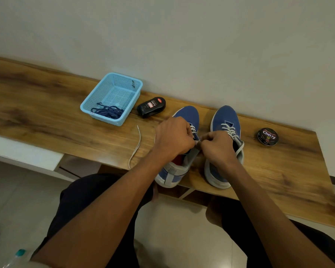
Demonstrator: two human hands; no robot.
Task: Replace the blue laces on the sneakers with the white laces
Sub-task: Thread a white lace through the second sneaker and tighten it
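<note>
Two blue sneakers stand side by side on the wooden bench, toes toward the wall. The right sneaker [225, 120] shows white lacing across its top. The left sneaker [188, 115] has white lace in its upper eyelets. My left hand [173, 137] and my right hand [218, 146] meet over the left sneaker's tongue, fingers curled, pinching the white lace between them. A loose end of white lace [136, 145] trails over the bench's front edge to the left. The blue laces [107, 111] lie bundled in the light blue basket [97, 95].
A black Cherry shoe-polish applicator [151, 107] lies beside the basket. A round Cherry polish tin [267, 136] sits right of the sneakers. The bench [46, 105] runs along a white wall. My knees are just below its front edge. A bottle [17, 255] shows at bottom left.
</note>
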